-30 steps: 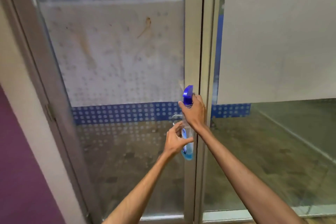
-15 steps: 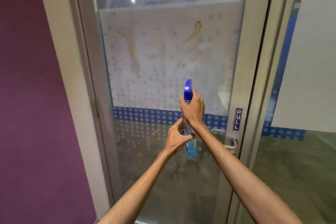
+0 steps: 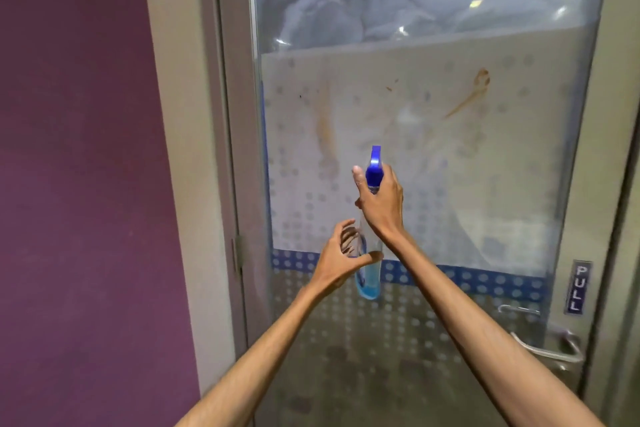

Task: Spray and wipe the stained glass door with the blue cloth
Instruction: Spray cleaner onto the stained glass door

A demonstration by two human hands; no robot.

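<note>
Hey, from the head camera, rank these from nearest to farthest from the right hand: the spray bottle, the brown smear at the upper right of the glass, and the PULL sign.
1. spray bottle: in the right hand, which grips its neck.
2. brown smear: up and to the right, on the frosted glass.
3. PULL sign: far right, on the door's edge.

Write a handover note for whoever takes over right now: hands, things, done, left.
Right hand: grips the neck of the clear plastic spray bottle with a blue trigger head, held upright before the glass.
Left hand: curled at the bottle's lower body, thumb across it; fingers blurred, grip unclear.
Frosted glass door: brown streak upper right, fainter brown smear on the left.
Blue cloth: not in view.
Done: bottle is up in front of the stains; no wiping shows.
Left: spray both stains, find the cloth, wipe.
</note>
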